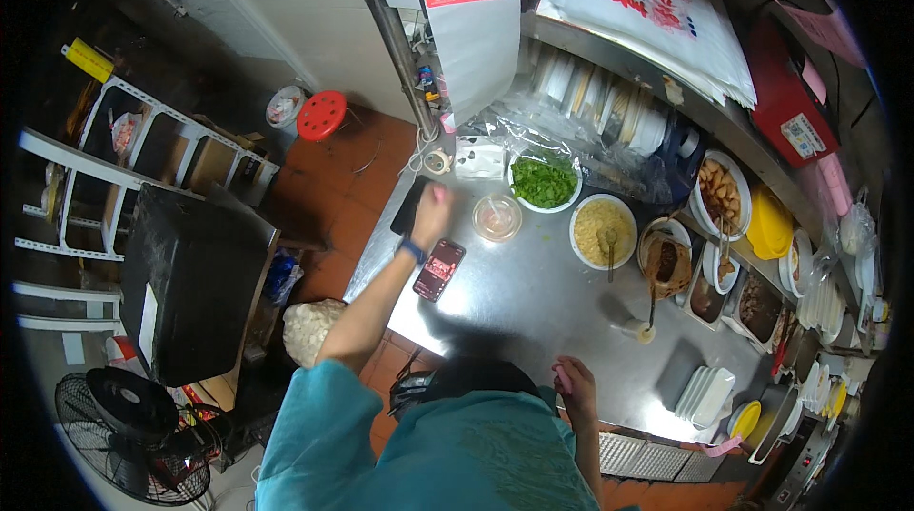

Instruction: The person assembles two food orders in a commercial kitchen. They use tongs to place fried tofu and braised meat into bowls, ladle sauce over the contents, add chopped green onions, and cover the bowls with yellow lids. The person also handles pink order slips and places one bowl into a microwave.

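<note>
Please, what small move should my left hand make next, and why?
Perhaps the left hand could slide the lit phone clear of this forearm: it lies face up and unheld on the steel counter, close beside the wristband, and might be knocked.

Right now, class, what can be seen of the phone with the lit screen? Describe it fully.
The phone is a dark, narrow rectangle with rounded corners. Its glossy, glass-like screen is lit, showing a reddish picture across the middle. It lies face up on the metal table, at a slant, its far end leaning right. It sits just right of the blue wristband, below the left hand in the picture; whether the wristband touches it is unclear.
</note>
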`<action>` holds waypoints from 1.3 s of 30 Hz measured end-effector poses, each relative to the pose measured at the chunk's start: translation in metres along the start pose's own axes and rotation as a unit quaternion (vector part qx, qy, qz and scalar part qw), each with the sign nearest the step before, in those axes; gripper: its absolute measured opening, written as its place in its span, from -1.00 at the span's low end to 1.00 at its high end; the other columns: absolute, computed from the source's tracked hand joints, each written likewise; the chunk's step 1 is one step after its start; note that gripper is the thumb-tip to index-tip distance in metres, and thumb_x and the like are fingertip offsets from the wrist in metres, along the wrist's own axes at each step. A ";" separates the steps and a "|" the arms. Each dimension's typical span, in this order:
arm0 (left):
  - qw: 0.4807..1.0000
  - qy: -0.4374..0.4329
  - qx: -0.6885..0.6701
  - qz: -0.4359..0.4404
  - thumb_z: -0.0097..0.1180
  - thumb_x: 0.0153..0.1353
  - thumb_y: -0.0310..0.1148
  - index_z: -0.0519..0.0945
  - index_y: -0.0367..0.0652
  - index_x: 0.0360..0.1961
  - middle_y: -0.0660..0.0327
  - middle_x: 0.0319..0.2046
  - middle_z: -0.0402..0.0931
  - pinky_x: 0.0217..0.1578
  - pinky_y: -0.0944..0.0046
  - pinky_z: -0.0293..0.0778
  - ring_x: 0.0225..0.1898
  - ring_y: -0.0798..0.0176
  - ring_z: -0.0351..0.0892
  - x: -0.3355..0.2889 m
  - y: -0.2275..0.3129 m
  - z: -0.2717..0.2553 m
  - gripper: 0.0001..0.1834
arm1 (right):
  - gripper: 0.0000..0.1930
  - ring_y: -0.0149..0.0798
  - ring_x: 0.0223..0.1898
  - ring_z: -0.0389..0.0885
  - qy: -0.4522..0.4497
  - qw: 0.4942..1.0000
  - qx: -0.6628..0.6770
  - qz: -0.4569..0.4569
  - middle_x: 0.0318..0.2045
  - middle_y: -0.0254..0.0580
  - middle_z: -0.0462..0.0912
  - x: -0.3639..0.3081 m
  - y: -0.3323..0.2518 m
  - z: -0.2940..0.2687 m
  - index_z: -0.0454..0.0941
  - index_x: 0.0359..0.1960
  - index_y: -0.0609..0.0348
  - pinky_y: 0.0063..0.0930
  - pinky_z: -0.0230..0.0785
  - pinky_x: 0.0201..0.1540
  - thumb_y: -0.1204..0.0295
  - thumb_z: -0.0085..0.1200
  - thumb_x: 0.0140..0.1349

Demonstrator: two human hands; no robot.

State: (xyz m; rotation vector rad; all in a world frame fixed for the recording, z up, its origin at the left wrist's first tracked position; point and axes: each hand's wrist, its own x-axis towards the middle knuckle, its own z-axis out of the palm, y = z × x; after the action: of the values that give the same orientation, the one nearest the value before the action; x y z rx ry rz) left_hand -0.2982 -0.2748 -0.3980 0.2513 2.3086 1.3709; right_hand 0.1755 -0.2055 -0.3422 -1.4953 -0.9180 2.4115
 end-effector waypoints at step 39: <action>0.911 -0.345 -0.083 0.211 0.37 0.06 -0.53 0.50 -0.25 0.11 0.05 0.02 0.59 0.15 0.17 0.45 0.10 0.10 0.59 -0.377 0.126 0.056 -0.45 | -0.56 -0.40 -0.03 0.56 -0.135 0.969 -0.056 -0.199 -0.11 -0.22 0.61 -0.109 -0.071 0.024 0.39 0.28 0.13 -0.52 0.42 0.05 0.45 0.12 0.39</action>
State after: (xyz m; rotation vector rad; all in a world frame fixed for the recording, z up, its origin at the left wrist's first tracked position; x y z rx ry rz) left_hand 0.0526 -0.3087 -0.2070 1.0467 1.5843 1.3611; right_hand 0.1951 -0.2059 -0.2116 -0.9084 -1.2873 2.3200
